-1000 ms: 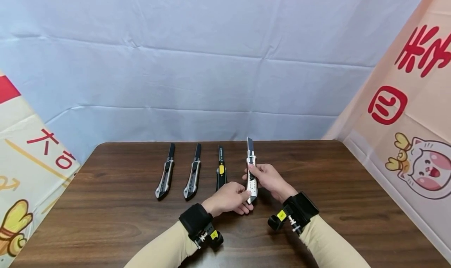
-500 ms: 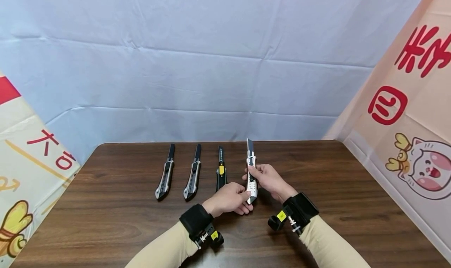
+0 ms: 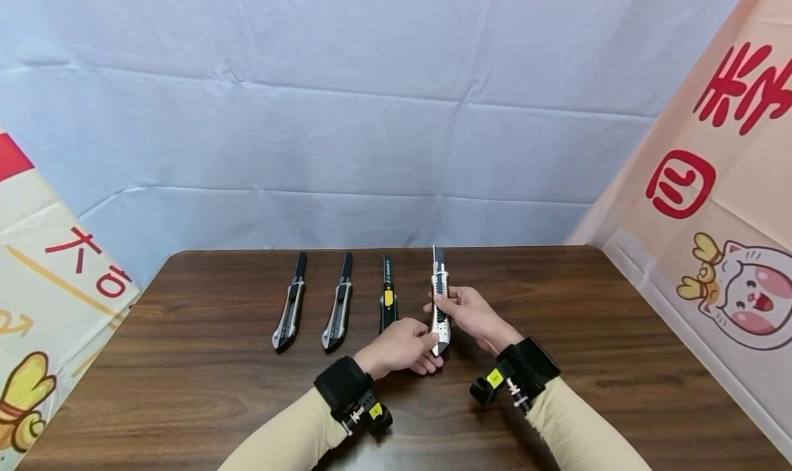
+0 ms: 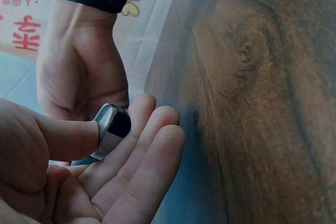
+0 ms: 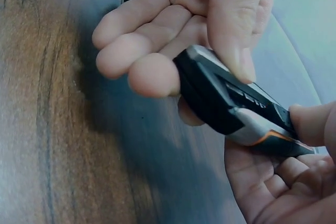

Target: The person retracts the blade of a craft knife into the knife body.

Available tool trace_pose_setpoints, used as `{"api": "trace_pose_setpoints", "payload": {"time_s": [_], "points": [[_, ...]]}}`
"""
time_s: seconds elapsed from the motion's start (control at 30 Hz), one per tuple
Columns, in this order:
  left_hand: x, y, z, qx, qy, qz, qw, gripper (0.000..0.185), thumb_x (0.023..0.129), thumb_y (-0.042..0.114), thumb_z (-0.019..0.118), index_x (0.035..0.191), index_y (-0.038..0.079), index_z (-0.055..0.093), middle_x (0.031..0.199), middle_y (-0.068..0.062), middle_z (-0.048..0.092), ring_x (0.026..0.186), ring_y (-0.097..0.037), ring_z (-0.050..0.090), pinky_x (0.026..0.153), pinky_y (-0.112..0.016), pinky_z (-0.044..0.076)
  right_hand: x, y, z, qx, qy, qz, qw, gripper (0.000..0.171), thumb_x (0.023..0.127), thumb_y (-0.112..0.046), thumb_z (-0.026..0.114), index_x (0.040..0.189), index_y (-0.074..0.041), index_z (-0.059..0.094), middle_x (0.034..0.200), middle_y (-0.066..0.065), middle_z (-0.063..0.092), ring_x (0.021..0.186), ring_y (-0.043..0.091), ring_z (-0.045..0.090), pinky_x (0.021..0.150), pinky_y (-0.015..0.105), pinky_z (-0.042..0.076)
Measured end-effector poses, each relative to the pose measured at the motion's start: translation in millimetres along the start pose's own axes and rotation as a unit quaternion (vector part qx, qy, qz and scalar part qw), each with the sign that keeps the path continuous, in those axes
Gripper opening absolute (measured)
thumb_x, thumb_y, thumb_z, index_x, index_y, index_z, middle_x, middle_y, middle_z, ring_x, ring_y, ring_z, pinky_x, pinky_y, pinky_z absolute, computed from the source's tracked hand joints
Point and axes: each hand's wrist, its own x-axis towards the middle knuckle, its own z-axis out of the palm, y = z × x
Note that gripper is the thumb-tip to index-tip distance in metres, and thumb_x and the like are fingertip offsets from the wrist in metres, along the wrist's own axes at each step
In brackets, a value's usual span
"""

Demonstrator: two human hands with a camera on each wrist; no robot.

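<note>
Both hands hold a silver-and-black utility knife (image 3: 440, 320), blade pointing to the table's far edge. My right hand (image 3: 473, 316) grips the middle of its handle, with the thumb on the slider area. At the near end my left hand (image 3: 402, 347) pinches the butt between thumb and fingers. Part of the knife's blade (image 3: 438, 259) stands out of the handle. In the right wrist view, an orange line runs along the handle (image 5: 252, 114). The left wrist view shows the butt end (image 4: 113, 124) under the left thumb, the other fingers extended.
Left of the hands, a black knife with a yellow slider (image 3: 388, 296) lies partly behind the left hand. Two more silver-and-black utility knives (image 3: 337, 313) lie further left, blades forward. The wooden table (image 3: 185, 388) ends at a pale cloth backdrop (image 3: 371, 148).
The right thumb has slid slightly toward the butt along the handle, and less of the blade shows beyond the handle than before. The other knives have not moved.
</note>
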Motion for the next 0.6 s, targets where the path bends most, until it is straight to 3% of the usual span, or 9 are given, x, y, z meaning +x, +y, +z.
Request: {"api": "trace_pose_setpoints", "payload": {"time_s": [0.3,0.43,0.6], "points": [[-3.1,3.5,-0.9,0.011,0.011,0.005,0.9999,0.028,0.103,0.019,0.048,0.109,-0.002,0.064,0.087,-0.017,0.074,0.071,-0.019,0.070,0.065,-0.032,0.061,2.2,-1.3,-2.6,0.016,0.039,0.012,0.999,0.041,0.104,-0.021,0.046,0.134,0.008,0.049,0.116,0.017,0.068,0.092,0.009,0.063,0.076,0.025,0.052],[-6.2,5.8,-0.4,-0.010,0.010,0.016,0.9998,0.027,0.102,0.016,0.049,0.112,-0.005,0.062,0.094,-0.020,0.073,0.080,-0.023,0.071,0.071,-0.033,0.061,1.6,-2.5,-4.0,0.033,0.035,0.012,0.999,0.045,0.104,-0.026,0.047,0.134,0.008,0.049,0.114,0.014,0.069,0.094,0.010,0.064,0.077,0.025,0.053],[-7.2,3.5,0.3,-0.033,0.013,0.025,0.9991,0.026,0.101,0.012,0.050,0.114,-0.008,0.061,0.097,-0.023,0.072,0.087,-0.027,0.072,0.076,-0.033,0.061,-2.4,0.8,-3.3,0.042,0.015,0.034,0.998,0.051,0.104,-0.035,0.045,0.126,0.010,0.054,0.101,0.007,0.072,0.084,0.010,0.067,0.075,0.026,0.057]]}}
